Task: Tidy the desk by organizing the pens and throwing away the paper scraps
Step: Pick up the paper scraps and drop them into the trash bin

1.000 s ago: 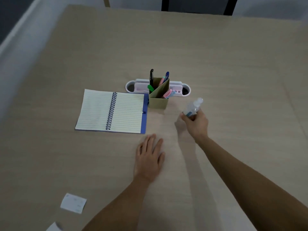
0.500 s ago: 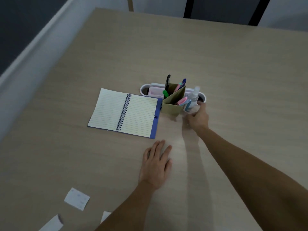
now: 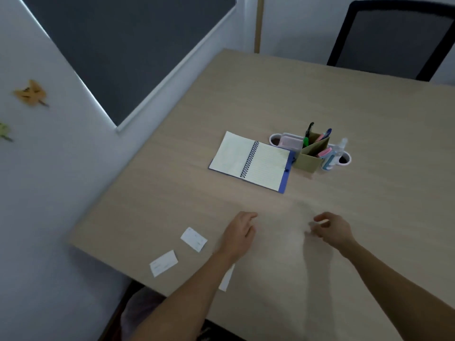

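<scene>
Both hands hold nothing; the left hand (image 3: 240,233) lies flat and loose on the desk (image 3: 369,217), and the right hand (image 3: 331,228) floats just over it with its fingers curled in, empty; three paper scraps sit near the left arm: one (image 3: 163,263) by the desk edge, one (image 3: 194,239) just left of the hand, one (image 3: 226,279) partly under the arm; farther off is an open notebook (image 3: 251,161); beside it the pens (image 3: 317,139) stand in a brown holder (image 3: 309,157); a small bottle (image 3: 333,155) stands right of it, in front of a white tray (image 3: 285,141).
</scene>
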Motion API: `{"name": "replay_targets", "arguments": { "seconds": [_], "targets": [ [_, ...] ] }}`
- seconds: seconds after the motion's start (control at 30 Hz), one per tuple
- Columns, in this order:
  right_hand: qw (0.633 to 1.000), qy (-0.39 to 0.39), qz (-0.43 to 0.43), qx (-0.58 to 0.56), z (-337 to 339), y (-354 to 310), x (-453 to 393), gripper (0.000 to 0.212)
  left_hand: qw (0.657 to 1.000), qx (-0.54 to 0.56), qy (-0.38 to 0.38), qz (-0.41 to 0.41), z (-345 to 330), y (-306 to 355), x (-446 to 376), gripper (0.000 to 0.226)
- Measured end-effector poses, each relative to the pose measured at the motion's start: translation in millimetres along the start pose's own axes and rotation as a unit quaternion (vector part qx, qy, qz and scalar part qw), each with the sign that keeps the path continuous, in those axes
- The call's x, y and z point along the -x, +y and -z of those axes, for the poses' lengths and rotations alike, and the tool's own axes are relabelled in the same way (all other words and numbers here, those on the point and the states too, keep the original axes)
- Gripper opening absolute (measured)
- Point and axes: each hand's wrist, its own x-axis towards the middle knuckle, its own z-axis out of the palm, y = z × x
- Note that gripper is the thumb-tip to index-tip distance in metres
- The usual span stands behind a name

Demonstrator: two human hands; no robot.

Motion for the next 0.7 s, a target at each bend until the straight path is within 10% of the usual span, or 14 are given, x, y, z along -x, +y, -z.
{"name": "replay_targets", "arguments": {
  "seconds": [0.17, 0.3, 0.53, 0.7],
  "targets": [
    [0.985, -0.129, 0.09, 0.07, -92, -47, 61, 0.032, 0.912, -0.11, 0.312, 0.243, 96, -90, 77, 0.057],
    [0.965, -0.162, 0.131, 0.158, -162, -73, 101, 0.066, 0.839, -0.015, 0.242, 0.487, 128, -128, 113, 0.124],
    [0.939, -0.146, 0.149, 0.274, -209, -86, 130, 0.024, 0.865, 0.11, 0.218, 0.438, 138, -149, 142, 0.124],
    [0.903, -0.201, 0.207, 0.319, -203, -113, 129, 0.035, 0.865, 0.114, 0.248, 0.421, 153, -152, 165, 0.107]
  ]
}}
